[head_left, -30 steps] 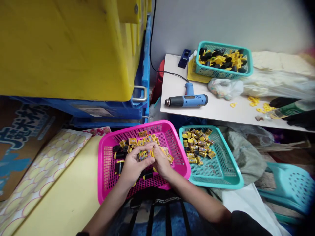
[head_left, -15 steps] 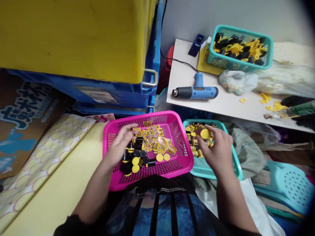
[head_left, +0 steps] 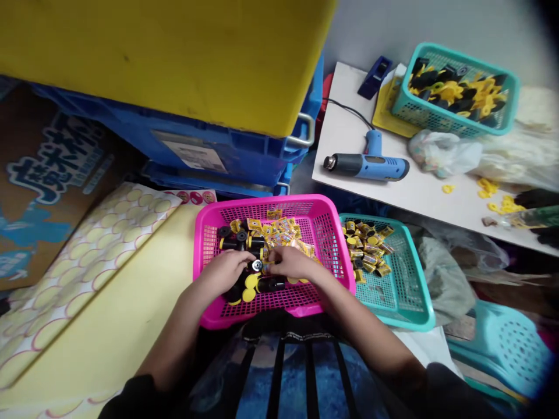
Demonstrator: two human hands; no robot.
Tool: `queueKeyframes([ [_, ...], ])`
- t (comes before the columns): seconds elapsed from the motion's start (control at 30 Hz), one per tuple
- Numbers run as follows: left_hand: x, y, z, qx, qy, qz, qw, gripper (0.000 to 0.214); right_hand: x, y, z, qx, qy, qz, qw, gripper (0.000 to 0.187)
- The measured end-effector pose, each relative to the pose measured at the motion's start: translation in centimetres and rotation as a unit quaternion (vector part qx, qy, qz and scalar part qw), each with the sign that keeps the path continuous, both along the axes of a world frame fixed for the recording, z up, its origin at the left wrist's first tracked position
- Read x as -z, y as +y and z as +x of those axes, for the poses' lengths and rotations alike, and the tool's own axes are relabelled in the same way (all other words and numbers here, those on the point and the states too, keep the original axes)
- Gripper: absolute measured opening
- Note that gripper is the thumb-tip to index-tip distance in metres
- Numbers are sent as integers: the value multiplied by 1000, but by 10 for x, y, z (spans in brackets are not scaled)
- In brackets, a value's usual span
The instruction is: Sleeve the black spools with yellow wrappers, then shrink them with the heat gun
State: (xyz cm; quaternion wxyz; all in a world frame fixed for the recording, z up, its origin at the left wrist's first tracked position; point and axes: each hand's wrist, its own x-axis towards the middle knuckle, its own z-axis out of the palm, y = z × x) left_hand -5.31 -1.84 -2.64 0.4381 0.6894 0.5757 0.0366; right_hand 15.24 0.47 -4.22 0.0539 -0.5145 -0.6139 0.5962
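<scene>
Both my hands work inside a pink basket (head_left: 345, 256) on my lap. My left hand (head_left: 225, 270) has its fingers curled at a small black cylinder (head_left: 257, 266) with a silvery ring on its end. My right hand (head_left: 290, 263) is close beside it, fingers bent together over the yellow printed wrappers (head_left: 282, 231); what its fingertips pinch is hidden. Around my left hand lie black cylinders (head_left: 271, 284) and yellow discs (head_left: 248, 294). A teal basket (head_left: 414, 291) at right holds several yellow-wrapped pieces (head_left: 371, 244).
On the white table (head_left: 349, 81) lie a blue heat gun (head_left: 371, 167), a tape dispenser (head_left: 375, 77) and a teal basket (head_left: 458, 122) of black and yellow parts. Stacked blue crates (head_left: 253, 157) stand ahead under a yellow one (head_left: 166, 58). At lower right is a teal stool (head_left: 509, 343).
My right hand has left the teal basket, where it held a yellow-capped piece, and moved left into the pink basket. My left hand has lowered and curled among the black cylinders. The view has shifted left.
</scene>
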Motion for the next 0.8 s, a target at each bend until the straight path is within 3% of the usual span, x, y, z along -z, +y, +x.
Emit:
queueKeyframes([
  [0.13,3,3,3,-1,-3,8,1000,31,-25,-4,42,26,117,-69,990,24],
  [0.23,6,8,5,-4,14,7,1000,30,-55,-17,86,94,135,-38,986,29],
  [0.3,6,11,6,-5,29,4,1000,31,-74,-27,124,159,65,29,985,31],
  [0.37,1,13,9,4,39,7,999,31,-87,-35,160,201,-68,110,971,36],
  [0.43,-6,13,16,32,31,14,999,30,-91,-39,180,207,-223,229,925,42],
  [0.5,-13,8,26,88,-9,12,996,27,-88,-38,175,192,-289,328,878,40],
  [0.53,-15,5,31,122,-31,4,992,28,-84,-37,164,175,-281,351,876,36],
  [0.63,-15,-7,43,189,-40,-17,981,32,-64,-29,105,58,-193,271,941,25],
  [0.7,-11,-13,46,184,-15,-14,983,31,-45,-21,66,-27,-243,252,936,20],
  [0.8,-6,-16,47,161,-7,-8,987,30,-19,-11,32,-66,-305,266,912,18],
])
